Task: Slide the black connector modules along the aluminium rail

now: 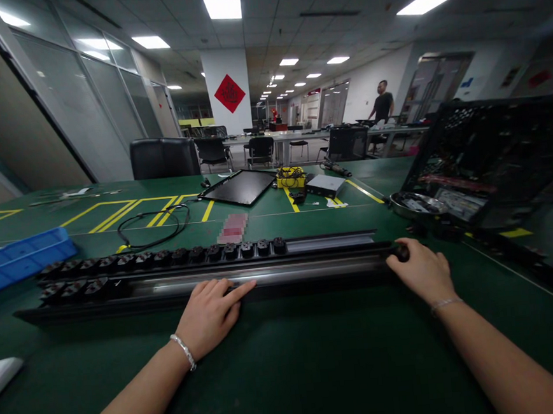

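A long black channel [310,274] with a shiny metal inside lies across the bench in front of me. Behind it is a second channel with a row of black socket modules [214,253]; several more modules [96,287] sit at the left end of the near one. My left hand [213,314] rests on the near channel's front edge, fingers stretched out and index pointing right. At the right end, my right hand [422,269] pinches a small black module [401,252], mostly covered by the fingers.
A blue bin [22,259] stands left, with a looped black cable [153,226] beyond. Farther back lie a flat black panel [239,187], a yellow item with wires [290,176] and a grey box [326,184]. An open computer case [493,158] and metal bowl [417,205] stand right.
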`<state>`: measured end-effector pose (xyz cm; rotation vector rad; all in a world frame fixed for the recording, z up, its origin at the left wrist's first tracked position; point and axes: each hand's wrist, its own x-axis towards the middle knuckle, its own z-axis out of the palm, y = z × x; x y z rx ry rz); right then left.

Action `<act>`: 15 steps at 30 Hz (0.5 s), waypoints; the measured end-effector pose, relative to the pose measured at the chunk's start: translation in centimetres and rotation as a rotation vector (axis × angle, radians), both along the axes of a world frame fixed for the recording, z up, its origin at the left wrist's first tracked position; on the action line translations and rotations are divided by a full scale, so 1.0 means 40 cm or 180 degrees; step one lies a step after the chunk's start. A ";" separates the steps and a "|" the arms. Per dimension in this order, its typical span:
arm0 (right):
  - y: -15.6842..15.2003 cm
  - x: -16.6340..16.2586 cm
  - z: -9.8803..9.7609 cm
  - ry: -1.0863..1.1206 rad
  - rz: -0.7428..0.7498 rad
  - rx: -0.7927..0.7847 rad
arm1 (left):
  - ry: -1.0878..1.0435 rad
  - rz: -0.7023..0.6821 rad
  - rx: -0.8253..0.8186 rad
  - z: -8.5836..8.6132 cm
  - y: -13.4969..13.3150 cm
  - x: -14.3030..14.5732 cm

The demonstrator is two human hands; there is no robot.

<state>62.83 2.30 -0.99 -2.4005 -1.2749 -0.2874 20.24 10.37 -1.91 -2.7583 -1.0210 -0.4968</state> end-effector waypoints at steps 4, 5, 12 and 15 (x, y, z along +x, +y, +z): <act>-0.001 -0.004 0.003 0.0027 -0.0012 0.0012 | -0.0003 0.0001 0.0003 0.001 0.000 -0.001; 0.000 -0.004 0.003 0.0027 -0.0014 0.0017 | -0.0005 0.0002 -0.0001 0.001 0.000 -0.001; -0.001 -0.004 0.004 0.0004 -0.0012 0.0021 | 0.0027 0.0040 -0.0066 0.002 0.000 0.001; -0.001 -0.008 0.009 0.0025 -0.0041 -0.0009 | 0.0025 0.0027 -0.0037 0.003 -0.001 0.002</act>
